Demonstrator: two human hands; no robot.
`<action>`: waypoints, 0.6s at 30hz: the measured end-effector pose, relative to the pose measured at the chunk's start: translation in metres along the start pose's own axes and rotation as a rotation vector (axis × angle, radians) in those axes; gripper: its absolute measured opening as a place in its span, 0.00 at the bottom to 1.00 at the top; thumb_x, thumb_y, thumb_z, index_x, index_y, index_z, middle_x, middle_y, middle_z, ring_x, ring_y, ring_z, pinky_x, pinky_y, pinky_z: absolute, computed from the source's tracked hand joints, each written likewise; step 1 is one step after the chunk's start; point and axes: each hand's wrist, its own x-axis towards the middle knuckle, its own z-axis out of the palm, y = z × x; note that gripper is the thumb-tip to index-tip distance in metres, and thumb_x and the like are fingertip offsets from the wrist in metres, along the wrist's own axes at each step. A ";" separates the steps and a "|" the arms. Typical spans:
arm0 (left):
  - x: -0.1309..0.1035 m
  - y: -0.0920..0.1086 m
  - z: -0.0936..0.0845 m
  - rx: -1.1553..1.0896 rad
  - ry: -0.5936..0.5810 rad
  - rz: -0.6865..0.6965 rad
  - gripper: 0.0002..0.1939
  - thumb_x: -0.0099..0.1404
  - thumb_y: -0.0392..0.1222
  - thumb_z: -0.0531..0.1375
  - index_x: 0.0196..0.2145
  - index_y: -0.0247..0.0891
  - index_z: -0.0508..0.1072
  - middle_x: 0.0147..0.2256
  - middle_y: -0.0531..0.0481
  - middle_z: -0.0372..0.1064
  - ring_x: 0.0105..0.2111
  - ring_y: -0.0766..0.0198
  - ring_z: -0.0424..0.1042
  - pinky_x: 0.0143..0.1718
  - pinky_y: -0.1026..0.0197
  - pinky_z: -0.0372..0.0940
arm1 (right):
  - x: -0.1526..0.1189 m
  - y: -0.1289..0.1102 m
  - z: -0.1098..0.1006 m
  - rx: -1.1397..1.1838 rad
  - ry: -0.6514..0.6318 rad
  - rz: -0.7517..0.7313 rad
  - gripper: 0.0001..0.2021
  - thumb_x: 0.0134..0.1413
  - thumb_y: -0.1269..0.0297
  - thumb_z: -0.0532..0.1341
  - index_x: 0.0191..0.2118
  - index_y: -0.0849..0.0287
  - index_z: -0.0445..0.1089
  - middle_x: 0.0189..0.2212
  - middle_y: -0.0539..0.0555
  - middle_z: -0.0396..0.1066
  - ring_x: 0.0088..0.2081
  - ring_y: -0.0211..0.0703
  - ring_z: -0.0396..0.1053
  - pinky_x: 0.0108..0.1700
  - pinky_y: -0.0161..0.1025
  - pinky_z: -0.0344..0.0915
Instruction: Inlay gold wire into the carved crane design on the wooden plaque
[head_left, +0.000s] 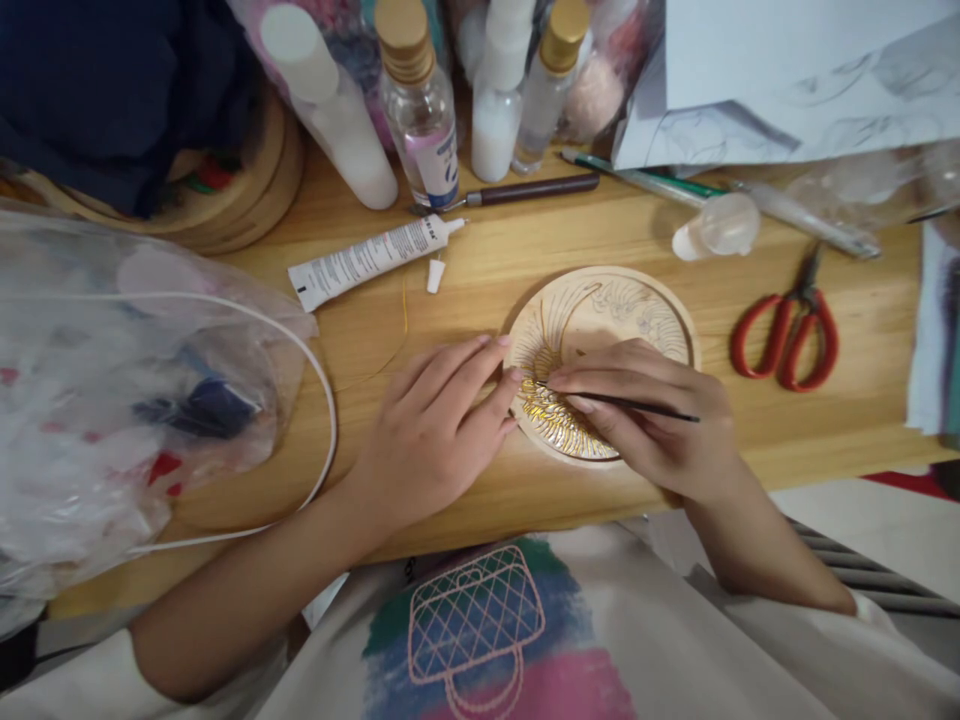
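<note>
A round pale wooden plate (600, 345) with a raised rim lies on the table, with curved line drawings across it. Shiny gold and silver line work (566, 425) fills its lower left part. My right hand (652, 415) pinches a slim black tool (645, 405), like a fine paintbrush, with its tip over the metallic lines. At the plate's left rim, my left hand (442, 425) rests with fingers stretched out, fingertips touching the edge. My right fingers cover part of the plate's middle and right side.
An uncapped white tube (375, 262) and its cap (435, 275) lie left of the plate. Red-handled pliers (787, 335) lie right. Bottles (420, 120), a dark-handled tool (536, 190) and papers (810, 80) line the back. A plastic bag (150, 400) and white cable (330, 420) occupy the left.
</note>
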 end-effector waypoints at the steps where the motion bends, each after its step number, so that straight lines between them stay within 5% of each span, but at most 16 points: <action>1: 0.000 0.000 0.000 -0.001 0.001 0.002 0.13 0.67 0.39 0.60 0.48 0.32 0.73 0.53 0.37 0.71 0.53 0.51 0.71 0.52 0.51 0.68 | 0.000 0.000 0.000 0.001 0.000 0.002 0.11 0.55 0.77 0.61 0.44 0.63 0.73 0.39 0.60 0.78 0.44 0.47 0.75 0.47 0.46 0.71; 18: -0.002 0.000 0.000 0.025 -0.011 0.017 0.13 0.67 0.38 0.59 0.49 0.36 0.72 0.53 0.38 0.71 0.54 0.52 0.70 0.53 0.51 0.66 | 0.000 -0.002 0.001 -0.002 0.005 0.023 0.13 0.56 0.76 0.61 0.47 0.58 0.73 0.40 0.57 0.78 0.44 0.46 0.75 0.46 0.47 0.72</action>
